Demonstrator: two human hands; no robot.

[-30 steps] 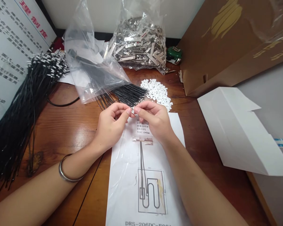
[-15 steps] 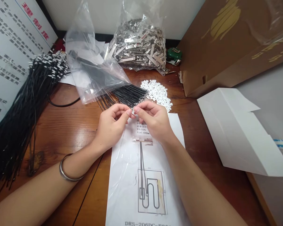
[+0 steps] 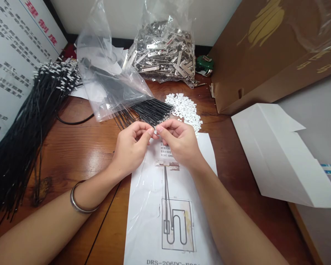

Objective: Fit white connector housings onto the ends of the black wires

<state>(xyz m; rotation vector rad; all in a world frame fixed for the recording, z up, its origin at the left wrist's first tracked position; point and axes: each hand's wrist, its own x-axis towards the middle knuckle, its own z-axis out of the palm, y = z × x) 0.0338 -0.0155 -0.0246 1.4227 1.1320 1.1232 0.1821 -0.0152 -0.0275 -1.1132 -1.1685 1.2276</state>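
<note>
My left hand (image 3: pixel 132 144) and my right hand (image 3: pixel 182 142) meet fingertip to fingertip above the top of a printed drawing sheet (image 3: pixel 143 221). Both are closed in a pinch. A tiny white connector (image 3: pixel 155 131) shows between the fingertips, at my right thumb; what my left fingers grip is mostly hidden. Just behind them lie the metal-tipped ends of a bundle of black wires (image 3: pixel 151 110), which comes out of a clear plastic bag (image 3: pixel 121 88). A pile of small white connector housings (image 3: pixel 189 112) is spread beyond my right hand.
At the left hangs a thick bunch of black wires (image 3: pixel 19 147) with white ends. A clear bag of metal strips (image 3: pixel 162 55) stands at the back, beside a green tape measure (image 3: pixel 204 65). On the right are a brown box (image 3: pixel 237 55) and a folded white carton (image 3: pixel 281 158).
The hands stay pinched together in nearly the same place. The whole view has shifted very slightly; nothing else has visibly moved.
</note>
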